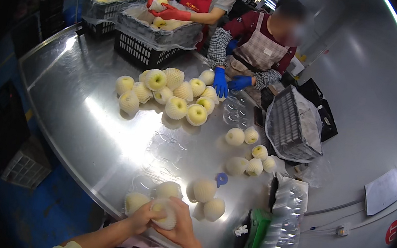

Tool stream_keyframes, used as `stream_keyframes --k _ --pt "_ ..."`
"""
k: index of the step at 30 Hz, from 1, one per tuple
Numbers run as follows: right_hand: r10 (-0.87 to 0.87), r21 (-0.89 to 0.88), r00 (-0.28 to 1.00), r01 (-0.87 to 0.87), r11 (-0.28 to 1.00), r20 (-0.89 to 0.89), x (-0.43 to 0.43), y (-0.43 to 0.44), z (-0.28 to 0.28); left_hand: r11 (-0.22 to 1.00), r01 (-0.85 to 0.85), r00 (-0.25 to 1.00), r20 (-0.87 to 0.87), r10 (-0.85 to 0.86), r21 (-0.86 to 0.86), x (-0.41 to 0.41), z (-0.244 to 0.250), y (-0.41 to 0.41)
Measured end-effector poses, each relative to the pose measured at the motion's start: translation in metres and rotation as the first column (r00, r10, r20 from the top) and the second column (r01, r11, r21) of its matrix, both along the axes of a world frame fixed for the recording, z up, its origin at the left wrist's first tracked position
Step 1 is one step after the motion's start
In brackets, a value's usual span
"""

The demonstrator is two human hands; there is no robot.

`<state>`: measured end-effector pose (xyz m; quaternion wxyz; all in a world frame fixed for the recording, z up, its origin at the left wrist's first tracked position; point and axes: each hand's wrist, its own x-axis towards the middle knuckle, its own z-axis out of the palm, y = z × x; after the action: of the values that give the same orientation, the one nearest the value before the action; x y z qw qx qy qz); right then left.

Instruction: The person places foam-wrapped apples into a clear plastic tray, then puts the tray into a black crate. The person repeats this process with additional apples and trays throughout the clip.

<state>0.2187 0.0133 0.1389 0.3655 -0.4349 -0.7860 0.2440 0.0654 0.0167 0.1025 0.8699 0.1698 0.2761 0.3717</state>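
Observation:
Both my left hand [143, 216] and my right hand [183, 222] are closed around a pale yellow fruit [166, 216] in a white foam net sleeve. Blur keeps me from telling whether it is an apple or a pear. Just beyond it are two more sleeved fruits, one to the left [135, 203] and one at the back [168, 190]. They appear to sit in a clear plastic tray [142, 183], mostly hidden by them and my hands. Right of my right hand, two sleeved fruits [204, 191] rest on the steel table [86, 140].
A second clear tray [167, 149] lies mid-table near a blue tape roll [221, 179]. Many sleeved fruits [176, 107] cluster farther back. Stacked clear trays [285, 218] stand right beside a green box [256, 233]. Two co-workers face me across the table, near lined crates [144, 50].

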Motion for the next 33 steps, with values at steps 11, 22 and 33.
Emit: stream_keyframes --k 11,22,33 --pt "-0.037 -0.253 0.928 -0.063 0.965 -0.371 0.012 0.033 -0.011 0.999 -0.047 0.998 0.05 0.046 0.022 -0.003 0.032 0.023" --pt "-0.006 -0.104 0.98 -0.014 0.995 -0.197 0.006 0.008 -0.018 0.997 -0.058 0.991 -0.122 0.052 -0.045 0.002 0.011 0.005" --pt "0.059 -0.033 0.996 -0.062 0.998 -0.074 -0.001 -0.022 -0.013 0.995 0.077 0.995 -0.06 -0.073 0.062 -0.005 -0.01 -0.014"
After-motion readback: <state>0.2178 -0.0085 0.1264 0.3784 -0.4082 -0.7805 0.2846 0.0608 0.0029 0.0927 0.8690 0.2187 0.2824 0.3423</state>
